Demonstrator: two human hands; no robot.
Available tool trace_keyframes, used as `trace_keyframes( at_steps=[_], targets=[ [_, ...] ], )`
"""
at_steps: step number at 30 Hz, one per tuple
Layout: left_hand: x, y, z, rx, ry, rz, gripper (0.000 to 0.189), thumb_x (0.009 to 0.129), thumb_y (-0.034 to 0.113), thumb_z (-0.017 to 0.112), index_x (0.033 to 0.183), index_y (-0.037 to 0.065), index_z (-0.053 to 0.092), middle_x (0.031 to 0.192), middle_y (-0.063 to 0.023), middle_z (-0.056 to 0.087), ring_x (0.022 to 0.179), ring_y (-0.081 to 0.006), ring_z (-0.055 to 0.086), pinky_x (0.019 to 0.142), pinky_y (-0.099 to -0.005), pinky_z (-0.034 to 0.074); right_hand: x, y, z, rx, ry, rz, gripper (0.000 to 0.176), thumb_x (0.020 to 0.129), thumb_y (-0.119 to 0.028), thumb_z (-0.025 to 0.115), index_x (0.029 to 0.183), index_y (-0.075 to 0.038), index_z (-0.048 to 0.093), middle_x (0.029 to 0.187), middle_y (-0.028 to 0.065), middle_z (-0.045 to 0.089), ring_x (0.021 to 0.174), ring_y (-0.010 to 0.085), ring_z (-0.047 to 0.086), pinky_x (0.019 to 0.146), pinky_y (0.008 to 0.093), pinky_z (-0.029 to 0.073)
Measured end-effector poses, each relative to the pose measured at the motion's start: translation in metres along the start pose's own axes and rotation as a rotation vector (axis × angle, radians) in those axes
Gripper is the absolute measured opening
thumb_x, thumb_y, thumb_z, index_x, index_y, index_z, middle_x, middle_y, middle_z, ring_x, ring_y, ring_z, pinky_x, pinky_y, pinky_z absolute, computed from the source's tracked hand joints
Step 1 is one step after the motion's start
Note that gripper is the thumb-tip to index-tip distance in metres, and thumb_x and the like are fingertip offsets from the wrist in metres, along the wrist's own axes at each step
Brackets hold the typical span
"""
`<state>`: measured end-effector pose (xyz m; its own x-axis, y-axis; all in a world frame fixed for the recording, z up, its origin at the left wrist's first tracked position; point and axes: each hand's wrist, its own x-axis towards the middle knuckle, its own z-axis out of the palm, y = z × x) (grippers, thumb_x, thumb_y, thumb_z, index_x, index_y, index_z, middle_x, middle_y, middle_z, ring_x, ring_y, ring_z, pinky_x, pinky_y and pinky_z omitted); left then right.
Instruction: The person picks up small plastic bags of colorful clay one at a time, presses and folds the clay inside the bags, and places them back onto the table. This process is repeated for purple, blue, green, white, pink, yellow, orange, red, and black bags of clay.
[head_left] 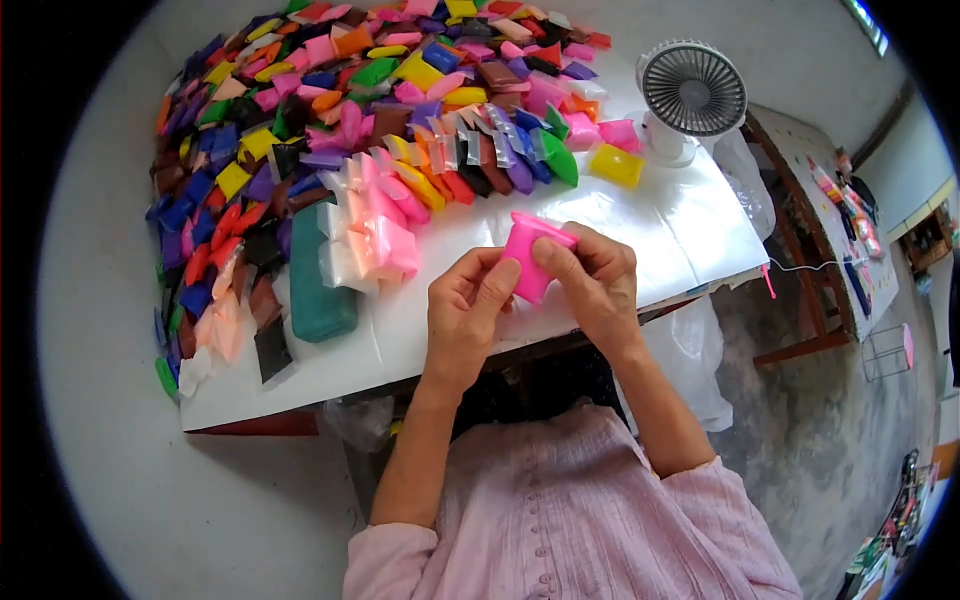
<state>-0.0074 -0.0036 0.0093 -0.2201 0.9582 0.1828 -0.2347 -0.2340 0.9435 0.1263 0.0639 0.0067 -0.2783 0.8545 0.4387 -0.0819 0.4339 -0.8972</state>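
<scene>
Between my two hands, just over the table's front edge, is a bright pink packet (527, 262), which looks like soft clay in a clear wrapper. My left hand (470, 305) pinches its lower left side with thumb and fingers. On its upper right side, my right hand (592, 280) presses with the thumb on the front and the fingers curled behind. Left of my hands, a row of pink packets (392, 248) leans by a dark green box (322, 280). Farther back stand several packets in a row, among them a green one (556, 158).
A large heap of coloured packets (330, 75) covers the back and left of the white-covered table (690, 225). At the back right stand a white fan (692, 95) and a yellow packet (615, 166). Plastic bags (685, 360) hang below the edge. Another table (800, 200) stands right.
</scene>
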Motion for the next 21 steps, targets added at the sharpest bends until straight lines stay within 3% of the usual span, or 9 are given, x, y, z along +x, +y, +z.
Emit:
trace_keyframes(
  at_steps=[2, 5, 12, 15, 17, 18, 20, 21],
  targets=[
    [0.004, 0.000, -0.005, -0.002, -0.030, -0.011, 0.022, 0.094, 0.024, 0.061, 0.093, 0.002, 0.064, 0.076, 0.0038, 0.059, 0.065, -0.0033, 0.047, 0.060, -0.0199, 0.038, 0.002, -0.009, 0.002, 0.089, 0.036, 0.074, 0.027, 0.089, -0.021, 0.068, 0.074, 0.001, 0.061, 0.060, -0.0047, 0.049, 0.058, 0.0034, 0.040, 0.050, 0.0237, 0.034],
    [0.008, 0.000, -0.004, 0.009, -0.030, -0.087, 0.022, 0.095, 0.023, 0.060, 0.088, 0.003, 0.064, 0.072, 0.0050, 0.056, 0.062, -0.0028, 0.043, 0.058, -0.0197, 0.036, 0.004, -0.012, -0.001, 0.028, -0.025, 0.117, 0.028, 0.089, -0.022, 0.067, 0.075, 0.001, 0.063, 0.061, -0.0047, 0.049, 0.059, 0.0034, 0.041, 0.050, 0.0238, 0.033],
    [0.007, -0.004, -0.001, -0.086, 0.064, -0.049, 0.019, 0.094, 0.020, 0.059, 0.084, 0.004, 0.063, 0.068, 0.0058, 0.054, 0.057, -0.0012, 0.038, 0.052, -0.0199, 0.031, 0.006, -0.007, -0.007, -0.080, -0.219, 0.227, 0.036, 0.089, -0.029, 0.066, 0.071, 0.003, 0.061, 0.060, -0.0044, 0.049, 0.058, 0.0041, 0.041, 0.049, 0.0243, 0.033],
    [0.009, -0.003, -0.001, -0.063, 0.072, -0.044, 0.022, 0.094, 0.021, 0.059, 0.080, 0.004, 0.063, 0.065, 0.0054, 0.053, 0.055, -0.0014, 0.038, 0.051, -0.0199, 0.030, 0.007, -0.013, -0.002, 0.084, -0.185, 0.300, 0.038, 0.089, -0.029, 0.066, 0.070, 0.003, 0.060, 0.058, -0.0038, 0.048, 0.057, 0.0048, 0.041, 0.049, 0.0249, 0.034],
    [0.010, -0.001, -0.002, -0.071, 0.057, -0.065, 0.024, 0.094, 0.023, 0.059, 0.078, 0.005, 0.062, 0.064, 0.0046, 0.053, 0.054, -0.0017, 0.038, 0.050, -0.0196, 0.029, 0.008, -0.022, -0.006, -0.007, -0.190, 0.284, 0.037, 0.089, -0.028, 0.066, 0.069, 0.003, 0.060, 0.056, -0.0030, 0.047, 0.056, 0.0048, 0.041, 0.049, 0.0249, 0.035],
    [0.010, 0.000, -0.001, -0.106, 0.066, -0.083, 0.026, 0.094, 0.024, 0.059, 0.077, 0.006, 0.062, 0.063, 0.0040, 0.054, 0.054, -0.0019, 0.038, 0.050, -0.0195, 0.029, 0.008, -0.024, -0.008, -0.052, -0.191, 0.275, 0.037, 0.089, -0.027, 0.066, 0.068, 0.003, 0.060, 0.055, -0.0027, 0.047, 0.056, 0.0048, 0.041, 0.049, 0.0249, 0.035],
    [0.012, 0.002, 0.000, -0.175, 0.082, -0.120, 0.028, 0.095, 0.027, 0.058, 0.075, 0.007, 0.062, 0.063, 0.0028, 0.055, 0.053, -0.0022, 0.039, 0.050, -0.0193, 0.029, 0.002, -0.018, -0.009, -0.189, -0.006, 0.041, 0.030, 0.088, -0.022, 0.068, 0.070, 0.001, 0.061, 0.056, 0.0003, 0.050, 0.053, 0.0065, 0.044, 0.049, 0.0253, 0.037],
    [0.013, 0.003, -0.001, -0.174, 0.078, -0.130, 0.029, 0.095, 0.028, 0.058, 0.075, 0.007, 0.062, 0.063, 0.0025, 0.056, 0.052, -0.0024, 0.039, 0.050, -0.0193, 0.029, 0.001, -0.019, -0.012, -0.337, 0.066, -0.186, 0.018, 0.082, -0.016, 0.071, 0.082, -0.001, 0.062, 0.070, 0.0078, 0.060, 0.055, 0.0137, 0.052, 0.050, 0.0264, 0.041]
  ],
)
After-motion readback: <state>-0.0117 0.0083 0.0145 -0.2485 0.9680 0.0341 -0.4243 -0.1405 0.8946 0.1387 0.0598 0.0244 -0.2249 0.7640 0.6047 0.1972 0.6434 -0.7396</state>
